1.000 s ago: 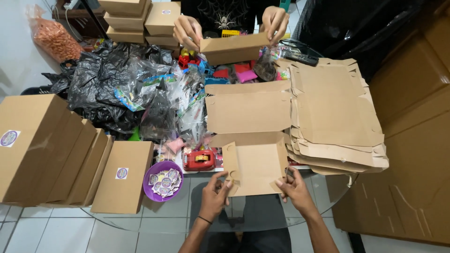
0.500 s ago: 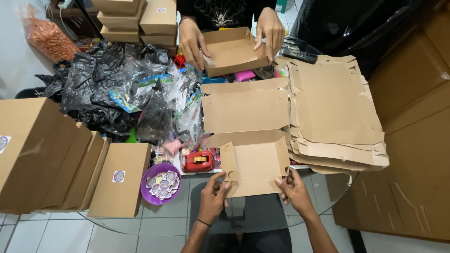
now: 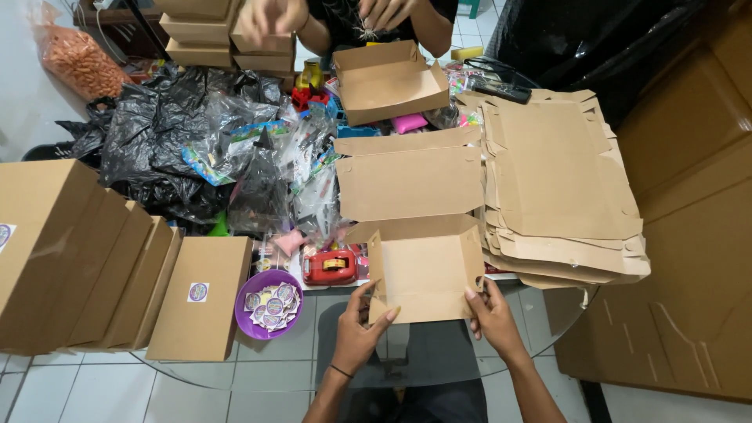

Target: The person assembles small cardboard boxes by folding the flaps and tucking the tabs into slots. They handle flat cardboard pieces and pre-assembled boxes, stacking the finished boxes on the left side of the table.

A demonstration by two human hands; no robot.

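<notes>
Glass table point(image 3: 235, 368); both hands' fingers point(image 3: 376, 317) pinch cardboard box point(image 3: 427, 270).

Half-folded box point(image 3: 427, 274): matt brown cardboard, smooth, creased at folds. Flat blanks point(image 3: 560, 176) right of it: same matt card. Sticker bowl point(image 3: 266, 305) left of it: glossy purple plastic. Bags point(image 3: 168, 145) further left: crinkled glossy black plastic film. Table point(image 3: 235, 368) under it: clear glass.

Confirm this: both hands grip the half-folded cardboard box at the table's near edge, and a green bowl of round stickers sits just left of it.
Wrong colour: the bowl is purple, as the head view shows. Left hand and right hand do grip the half-folded cardboard box, with the stickers in that bowl.
</notes>
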